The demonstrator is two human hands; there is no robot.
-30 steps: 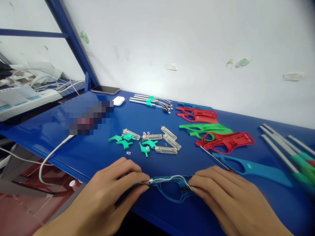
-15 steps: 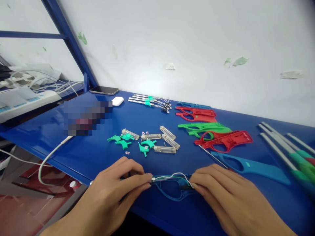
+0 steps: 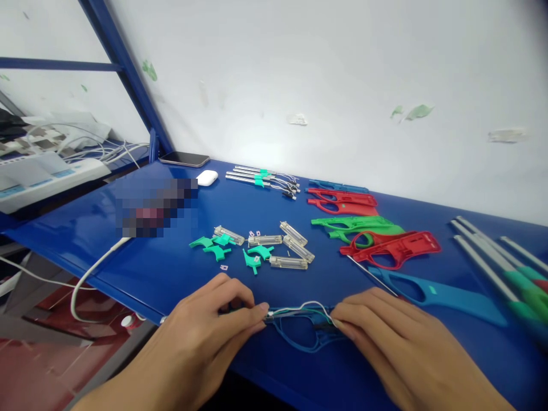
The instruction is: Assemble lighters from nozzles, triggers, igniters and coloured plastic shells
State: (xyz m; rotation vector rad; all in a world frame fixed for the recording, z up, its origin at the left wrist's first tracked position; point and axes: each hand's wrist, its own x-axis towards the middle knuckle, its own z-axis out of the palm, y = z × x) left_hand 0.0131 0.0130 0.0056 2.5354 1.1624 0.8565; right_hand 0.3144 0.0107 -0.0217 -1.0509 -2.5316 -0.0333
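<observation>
Near the table's front edge, both hands hold a blue lighter handle half [image 3: 317, 342] with a trigger loop. My left hand [image 3: 205, 328] pinches its left end between thumb and fingers, where a small white wire end shows at the fingertips. A white wire [image 3: 314, 303] and a green one run along the top of the shell towards the right. My right hand [image 3: 385, 334] has its fingers closed around the right end, at the wires, hiding most of that part. A dark piece sits in the shell beside the right fingertips.
Beyond the hands lie green triggers [image 3: 217, 252] and clear fuel tanks [image 3: 289, 262]. Metal tubes with wires [image 3: 248, 178] are farther back. Red handle halves [image 3: 396, 249], a green handle half [image 3: 351, 222], a blue handle [image 3: 458, 297], a screwdriver [image 3: 372, 275] and finished-looking lighters [image 3: 492, 268] lie right.
The camera view has shifted slightly, so the table's things appear a little lower and to the right. Both hands keep the same hold on the blue handle half.
</observation>
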